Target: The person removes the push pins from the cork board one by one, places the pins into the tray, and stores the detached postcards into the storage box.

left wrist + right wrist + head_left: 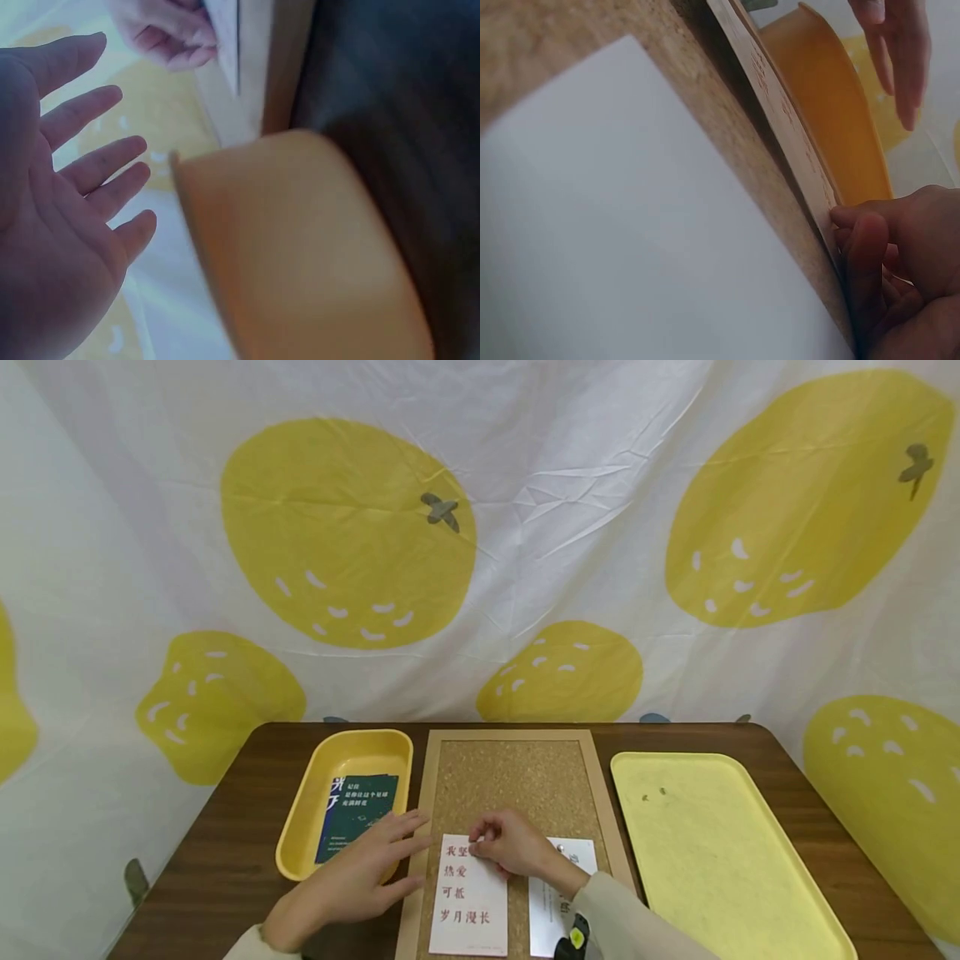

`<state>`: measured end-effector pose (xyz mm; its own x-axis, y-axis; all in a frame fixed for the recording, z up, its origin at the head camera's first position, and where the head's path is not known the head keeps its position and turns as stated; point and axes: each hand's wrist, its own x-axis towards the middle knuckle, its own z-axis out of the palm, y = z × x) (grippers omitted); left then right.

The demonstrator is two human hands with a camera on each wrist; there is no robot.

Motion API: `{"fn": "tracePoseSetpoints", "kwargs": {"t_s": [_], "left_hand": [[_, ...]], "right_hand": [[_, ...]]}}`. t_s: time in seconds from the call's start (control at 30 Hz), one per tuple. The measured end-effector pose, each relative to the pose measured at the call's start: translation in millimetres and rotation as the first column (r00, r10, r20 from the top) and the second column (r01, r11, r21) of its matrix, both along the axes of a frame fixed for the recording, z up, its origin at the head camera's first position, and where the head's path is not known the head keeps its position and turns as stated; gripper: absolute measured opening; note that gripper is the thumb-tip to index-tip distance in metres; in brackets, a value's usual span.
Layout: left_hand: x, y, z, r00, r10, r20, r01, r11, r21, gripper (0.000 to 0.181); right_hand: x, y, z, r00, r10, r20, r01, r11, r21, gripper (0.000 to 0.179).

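We see the right hand point(517, 845), grip narrow, any contents hidden, apparently steadying the card point(468, 906) at its far end against the board point(517, 785), left hand point(363, 867) wide.

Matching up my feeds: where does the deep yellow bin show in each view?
Head: deep yellow bin left of centre, lower half.
Left wrist: large and blurred, centre to bottom right.
Right wrist: upper part, right of centre, beyond the red-lettered card.
Shared landmark: the right hand, lower centre, top left and lower right respectively.
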<state>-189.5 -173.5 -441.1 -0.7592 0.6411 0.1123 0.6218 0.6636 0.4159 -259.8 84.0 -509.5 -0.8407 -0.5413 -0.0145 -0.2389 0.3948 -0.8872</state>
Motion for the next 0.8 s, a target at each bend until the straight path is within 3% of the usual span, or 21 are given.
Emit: {"fn": "tracePoseSetpoints", "kwargs": {"t_s": [0.2, 0.57, 0.8], "left_hand": [[4.9, 8.8, -9.3, 0.997, -0.078, 0.018, 0.078, 0.996, -0.047, 0.047], [11.2, 18.6, -19.1, 0.994, -0.106, 0.039, 0.11, 0.989, -0.098, 0.048], [17.1, 24.8, -27.0, 0.983, -0.177, 0.04, 0.18, 0.976, -0.119, 0.045]], "right_hand": [[0.8, 1, 0.9, 1.0, -0.004, 0.001, 0.004, 1.0, -0.011, 0.004], [0.5, 1, 0.5, 1.0, -0.002, 0.013, 0.003, 1.0, -0.019, 0.004], [-0.2, 1, -1.0, 1.0, -0.002, 0.013, 0.002, 1.0, -0.022, 0.004]]}}
